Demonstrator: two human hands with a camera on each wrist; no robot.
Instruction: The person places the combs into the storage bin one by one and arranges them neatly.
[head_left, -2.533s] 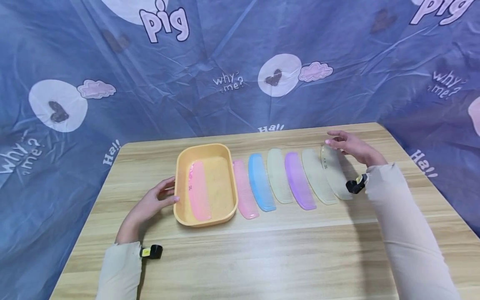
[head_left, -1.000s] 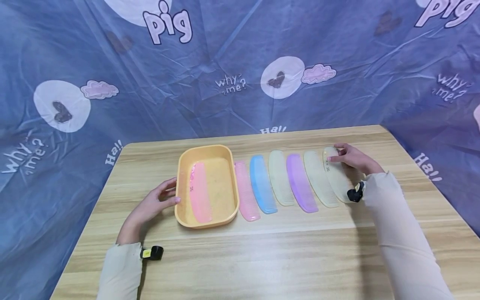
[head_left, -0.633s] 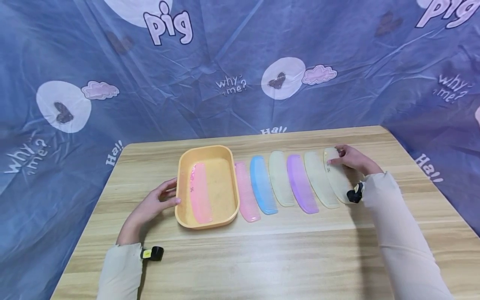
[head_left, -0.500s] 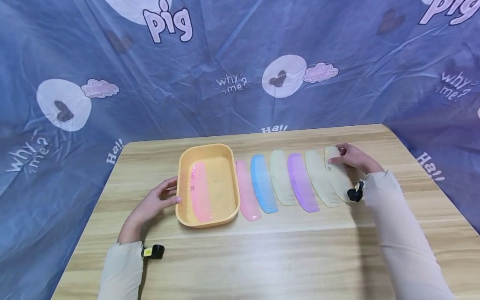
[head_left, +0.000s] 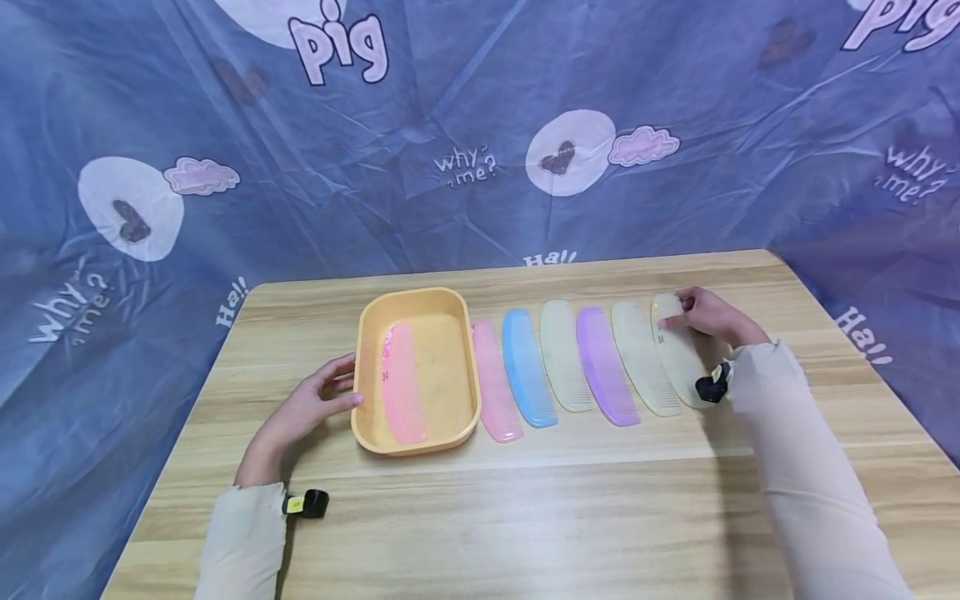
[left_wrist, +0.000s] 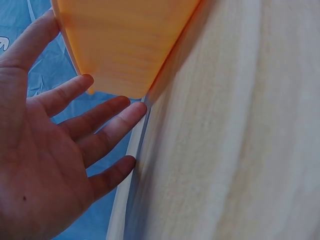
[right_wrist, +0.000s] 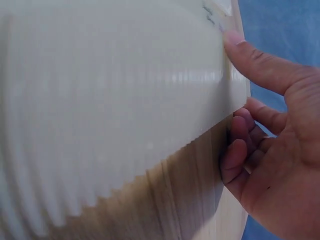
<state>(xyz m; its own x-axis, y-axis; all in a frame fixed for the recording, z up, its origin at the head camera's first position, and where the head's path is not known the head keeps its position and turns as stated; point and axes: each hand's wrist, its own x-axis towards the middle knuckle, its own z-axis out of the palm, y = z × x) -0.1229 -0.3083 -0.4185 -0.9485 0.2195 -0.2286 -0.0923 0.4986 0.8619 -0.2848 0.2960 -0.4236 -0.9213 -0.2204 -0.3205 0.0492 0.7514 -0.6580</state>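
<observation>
In the head view, the right hand (head_left: 708,315) pinches the upper end of a pale comb (head_left: 678,367); five combs (head_left: 564,358) lie to its left, probably spaced for easy picking. The left hand (head_left: 303,408) touches a tray (head_left: 446,375) beside it, holding a pink comb (head_left: 405,392).

Left wrist view: fingers spread, seemingly steadying the tray.

Right wrist view: thumb above, fingers at the toothed edge, likely because the comb is flat.

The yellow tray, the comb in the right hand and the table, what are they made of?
Yellow tray: probably smooth plastic, with evenly rounded corners. Pale comb: seems milky, glossy plastic, with a glint. Table: wood or laminate, slightly shiny, with striped grain and glare.
</observation>
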